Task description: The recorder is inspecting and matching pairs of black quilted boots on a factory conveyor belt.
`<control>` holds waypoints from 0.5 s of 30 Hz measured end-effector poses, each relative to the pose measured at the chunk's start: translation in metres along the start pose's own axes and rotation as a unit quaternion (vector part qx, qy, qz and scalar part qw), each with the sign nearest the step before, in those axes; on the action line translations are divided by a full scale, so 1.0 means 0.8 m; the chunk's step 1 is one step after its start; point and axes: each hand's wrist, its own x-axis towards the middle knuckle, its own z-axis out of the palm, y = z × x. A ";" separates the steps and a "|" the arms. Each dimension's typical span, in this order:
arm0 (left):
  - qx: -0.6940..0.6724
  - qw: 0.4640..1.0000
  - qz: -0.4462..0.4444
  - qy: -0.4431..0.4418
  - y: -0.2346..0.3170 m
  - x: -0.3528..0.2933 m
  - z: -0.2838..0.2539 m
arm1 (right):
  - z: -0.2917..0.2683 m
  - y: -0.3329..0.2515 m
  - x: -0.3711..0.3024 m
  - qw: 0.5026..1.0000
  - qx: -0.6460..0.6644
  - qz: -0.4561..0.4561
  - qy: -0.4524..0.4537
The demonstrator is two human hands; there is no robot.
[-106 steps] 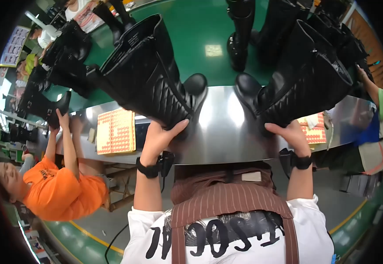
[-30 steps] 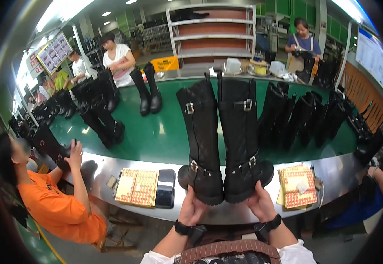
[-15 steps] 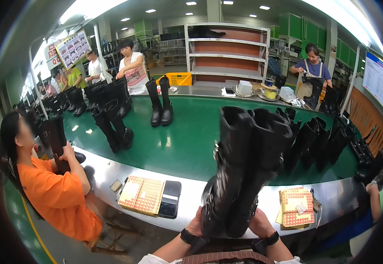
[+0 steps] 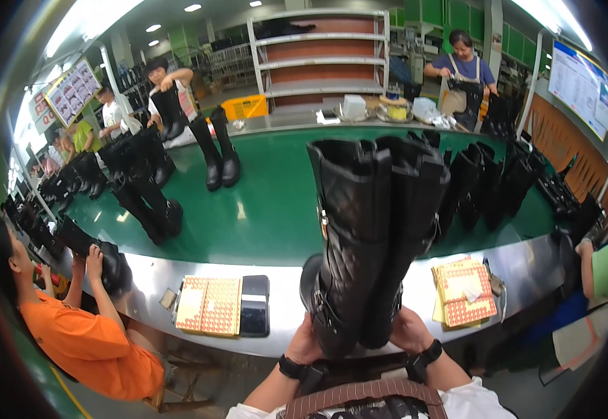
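A pair of tall black boots [image 4: 349, 255] with quilted shafts, straps and metal buckles stands upright before me at the edge of the steel worktop. My left hand [image 4: 305, 343] closes round the lower part of the left boot. On the other side, my right hand [image 4: 411, 331] grips the lower part of the right boot. Both shafts open upward, side by side. Fingers on the far side of the boots are hidden. To the left lie sheets of round red-and-white stickers [image 4: 210, 305] and a dark phone [image 4: 254, 307]; another sticker stack [image 4: 464, 292] lies right.
A green surface [image 4: 262, 223] beyond the steel strip carries a boot pair [image 4: 213, 150], a nearer pair [image 4: 147, 206] and several boots [image 4: 475, 185] at right. A co-worker in orange [image 4: 94, 349] handles a boot at left. A yellow crate [image 4: 245, 107] stands behind.
My view has turned a little, shifting the scene left and up. The boots stay between my hands. The orange-clad co-worker's boot has tilted, and a far co-worker now holds a boot raised.
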 end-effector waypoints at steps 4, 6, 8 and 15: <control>0.030 0.997 0.051 0.058 0.013 -0.005 0.008 | 0.001 -0.002 0.000 0.991 0.123 -0.031 -0.045; -0.009 0.996 0.082 0.041 0.022 0.001 0.013 | 0.008 -0.007 -0.002 0.990 0.118 -0.061 0.040; -0.021 0.991 0.113 0.073 0.027 0.005 0.022 | 0.017 -0.013 -0.005 0.987 0.088 -0.086 0.100; -0.039 0.981 0.151 0.113 0.038 0.013 0.035 | 0.045 -0.026 0.007 0.984 0.060 -0.086 0.141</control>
